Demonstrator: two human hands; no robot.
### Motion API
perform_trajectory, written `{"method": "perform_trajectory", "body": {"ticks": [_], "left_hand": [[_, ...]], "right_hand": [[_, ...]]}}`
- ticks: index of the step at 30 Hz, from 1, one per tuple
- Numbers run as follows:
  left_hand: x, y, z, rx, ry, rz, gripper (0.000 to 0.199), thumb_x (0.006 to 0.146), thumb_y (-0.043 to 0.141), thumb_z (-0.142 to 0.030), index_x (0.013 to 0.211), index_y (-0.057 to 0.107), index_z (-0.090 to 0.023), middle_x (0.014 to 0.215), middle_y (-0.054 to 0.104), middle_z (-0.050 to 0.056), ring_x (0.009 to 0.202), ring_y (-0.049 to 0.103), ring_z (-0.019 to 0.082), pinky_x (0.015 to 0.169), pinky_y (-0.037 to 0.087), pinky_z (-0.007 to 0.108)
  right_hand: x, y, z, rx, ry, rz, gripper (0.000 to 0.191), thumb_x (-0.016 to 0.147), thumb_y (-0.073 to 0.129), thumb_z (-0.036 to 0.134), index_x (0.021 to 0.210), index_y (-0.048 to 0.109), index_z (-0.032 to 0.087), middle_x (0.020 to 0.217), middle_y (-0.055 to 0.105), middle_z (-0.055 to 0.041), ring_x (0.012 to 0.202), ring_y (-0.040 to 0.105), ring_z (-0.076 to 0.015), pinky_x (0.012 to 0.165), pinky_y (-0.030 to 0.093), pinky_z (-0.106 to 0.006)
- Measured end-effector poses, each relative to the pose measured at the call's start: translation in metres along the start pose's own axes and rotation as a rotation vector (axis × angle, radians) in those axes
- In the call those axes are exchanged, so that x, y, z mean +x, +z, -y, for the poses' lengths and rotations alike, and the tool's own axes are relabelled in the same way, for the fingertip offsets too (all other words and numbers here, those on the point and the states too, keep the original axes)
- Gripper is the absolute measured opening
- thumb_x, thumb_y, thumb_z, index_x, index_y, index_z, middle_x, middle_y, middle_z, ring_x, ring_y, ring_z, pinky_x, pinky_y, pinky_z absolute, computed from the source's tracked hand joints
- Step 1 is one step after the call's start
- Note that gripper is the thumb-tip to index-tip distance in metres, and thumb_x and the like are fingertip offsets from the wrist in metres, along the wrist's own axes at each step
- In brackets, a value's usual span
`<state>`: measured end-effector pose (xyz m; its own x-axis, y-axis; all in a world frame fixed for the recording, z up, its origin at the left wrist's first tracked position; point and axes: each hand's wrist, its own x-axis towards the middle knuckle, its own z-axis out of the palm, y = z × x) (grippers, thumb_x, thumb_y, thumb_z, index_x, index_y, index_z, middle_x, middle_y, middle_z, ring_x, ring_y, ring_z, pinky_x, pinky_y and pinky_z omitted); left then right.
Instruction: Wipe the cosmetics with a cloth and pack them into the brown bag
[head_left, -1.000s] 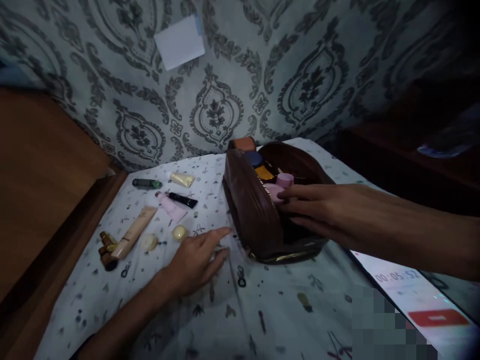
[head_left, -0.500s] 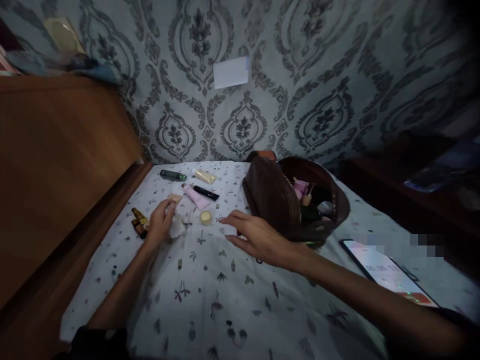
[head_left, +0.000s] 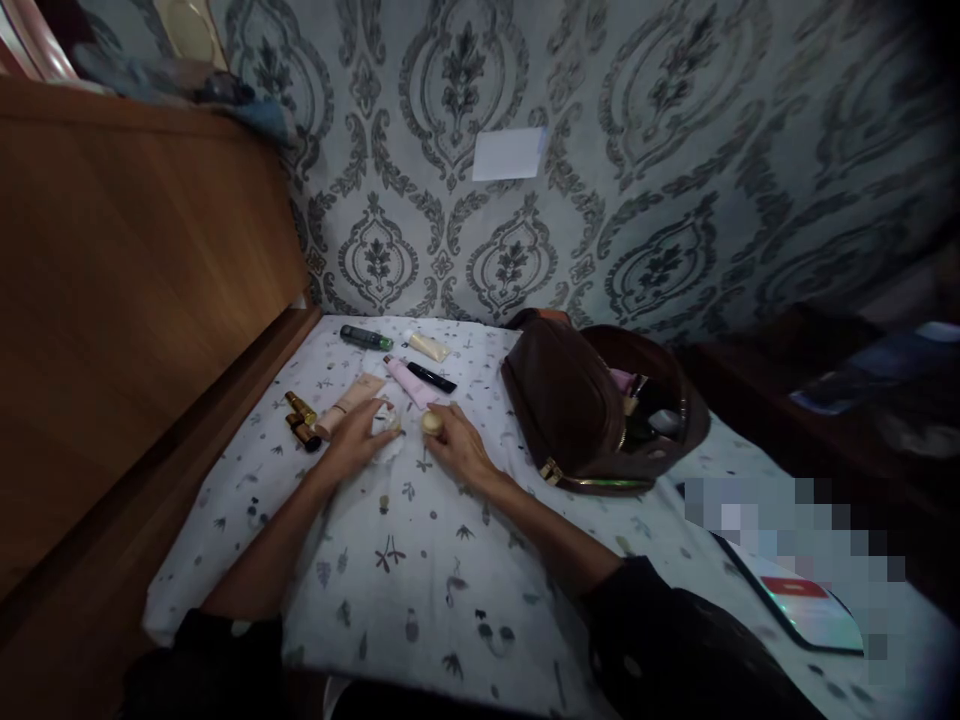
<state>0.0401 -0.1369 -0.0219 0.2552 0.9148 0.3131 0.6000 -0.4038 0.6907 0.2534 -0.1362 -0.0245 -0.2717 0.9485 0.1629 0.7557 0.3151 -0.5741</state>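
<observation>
My left hand [head_left: 351, 440] is curled with its fingers and thumb around a small clear, whitish object [head_left: 388, 424], whose kind I cannot make out. Pinched in the fingers of my right hand [head_left: 461, 448] is a small round jar with a pale yellow lid [head_left: 432, 423]. A beige tube [head_left: 349, 404] lies just behind my left hand. Past both hands are a pink tube [head_left: 407, 382], a black slim tube [head_left: 432, 377], a cream-coloured tube [head_left: 429, 347] and a dark green bottle [head_left: 365, 338]. Gold and brown small bottles [head_left: 302, 420] lie at the left.
An unzipped brown leather bag [head_left: 562, 400] with cosmetics inside stands on the right of the patterned white sheet [head_left: 420, 600]. A phone [head_left: 814, 610], partly blurred out, lies nearer right. A wooden cabinet [head_left: 142, 300] borders the left, and a patterned wall [head_left: 450, 250] the back.
My right hand has moved in and closed on the yellow-lidded jar. My left hand has shifted right around the clear object, uncovering the beige tube. The view has turned slightly left.
</observation>
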Motion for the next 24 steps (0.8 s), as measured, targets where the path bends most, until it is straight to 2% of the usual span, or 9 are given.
{"method": "perform_trajectory", "body": {"ticks": [4, 6, 8, 10, 12, 16, 18, 20, 24], "left_hand": [[-0.002, 0.009, -0.022, -0.196, 0.004, 0.065, 0.037, 0.086, 0.062, -0.041, 0.113, 0.058, -0.016, 0.106, 0.067, 0.006, 0.098, 0.063, 0.023, 0.088, 0.050, 0.033], [-0.005, 0.014, -0.032, -0.295, -0.038, 0.099, 0.037, 0.085, 0.063, -0.043, 0.111, 0.059, -0.016, 0.099, 0.067, 0.004, 0.090, 0.063, 0.021, 0.081, 0.049, 0.030], [-0.007, 0.019, -0.039, -0.320, -0.065, 0.114, 0.036, 0.085, 0.062, -0.044, 0.108, 0.060, -0.017, 0.093, 0.067, 0.002, 0.085, 0.061, 0.019, 0.078, 0.048, 0.028], [-0.008, 0.023, -0.044, -0.293, -0.058, 0.115, 0.032, 0.084, 0.061, -0.043, 0.101, 0.061, -0.017, 0.090, 0.065, 0.002, 0.083, 0.059, 0.018, 0.077, 0.045, 0.028], [-0.008, 0.026, -0.046, -0.258, -0.056, 0.107, 0.028, 0.084, 0.059, -0.043, 0.092, 0.060, -0.017, 0.084, 0.063, 0.001, 0.079, 0.057, 0.017, 0.075, 0.044, 0.027], [-0.008, 0.031, -0.050, -0.264, -0.120, 0.120, 0.033, 0.084, 0.055, -0.050, 0.072, 0.050, -0.020, 0.062, 0.046, -0.006, 0.061, 0.044, 0.013, 0.058, 0.035, 0.024], [-0.008, 0.032, -0.050, -0.295, -0.137, 0.138, 0.039, 0.084, 0.053, -0.054, 0.067, 0.046, -0.020, 0.057, 0.039, -0.007, 0.057, 0.039, 0.012, 0.055, 0.032, 0.024], [-0.008, 0.032, -0.049, -0.314, -0.154, 0.130, 0.041, 0.087, 0.049, -0.055, 0.067, 0.047, -0.020, 0.057, 0.040, -0.006, 0.056, 0.040, 0.012, 0.053, 0.033, 0.024], [-0.006, 0.028, -0.047, -0.329, -0.219, 0.012, 0.040, 0.093, 0.041, -0.053, 0.075, 0.053, -0.019, 0.060, 0.044, -0.005, 0.057, 0.044, 0.013, 0.055, 0.037, 0.024]], "right_hand": [[-0.013, 0.005, -0.005, 0.132, -0.015, -0.080, 0.059, 0.081, 0.062, 0.019, 0.138, 0.046, 0.014, 0.122, 0.054, -0.0122, 0.078, 0.058, -0.0156, 0.085, 0.050, -0.035], [-0.023, 0.006, -0.004, 0.245, -0.040, -0.156, 0.055, 0.080, 0.061, 0.020, 0.134, 0.050, 0.013, 0.123, 0.053, -0.0135, 0.072, 0.055, -0.0142, 0.079, 0.052, -0.035], [-0.034, 0.008, -0.003, 0.353, -0.086, -0.179, 0.049, 0.079, 0.059, 0.019, 0.128, 0.055, 0.013, 0.118, 0.056, -0.0120, 0.072, 0.054, -0.0141, 0.074, 0.052, -0.033], [-0.042, 0.010, -0.002, 0.482, -0.111, -0.134, 0.047, 0.078, 0.059, 0.018, 0.125, 0.057, 0.015, 0.106, 0.060, -0.0081, 0.074, 0.056, -0.0145, 0.073, 0.051, -0.032], [-0.046, 0.014, -0.003, 0.678, -0.073, -0.054, 0.049, 0.078, 0.062, 0.021, 0.126, 0.056, 0.018, 0.093, 0.062, -0.0038, 0.075, 0.058, -0.0147, 0.073, 0.051, -0.030], [-0.043, 0.021, -0.007, 1.093, 0.040, 0.079, 0.052, 0.073, 0.073, 0.032, 0.121, 0.056, 0.023, 0.090, 0.064, -0.0011, 0.078, 0.062, -0.0146, 0.072, 0.053, -0.029], [-0.042, 0.021, -0.007, 1.169, 0.069, 0.110, 0.054, 0.069, 0.078, 0.034, 0.117, 0.056, 0.023, 0.091, 0.063, -0.0005, 0.075, 0.062, -0.0136, 0.068, 0.053, -0.027], [-0.042, 0.017, -0.005, 1.205, 0.094, 0.124, 0.055, 0.069, 0.079, 0.035, 0.117, 0.054, 0.024, 0.089, 0.061, 0.0009, 0.072, 0.061, -0.0125, 0.065, 0.053, -0.026], [-0.043, 0.009, -0.001, 1.258, 0.112, 0.108, 0.055, 0.066, 0.081, 0.032, 0.112, 0.050, 0.025, 0.095, 0.059, 0.0017, 0.078, 0.063, -0.0123, 0.070, 0.054, -0.027]]}}
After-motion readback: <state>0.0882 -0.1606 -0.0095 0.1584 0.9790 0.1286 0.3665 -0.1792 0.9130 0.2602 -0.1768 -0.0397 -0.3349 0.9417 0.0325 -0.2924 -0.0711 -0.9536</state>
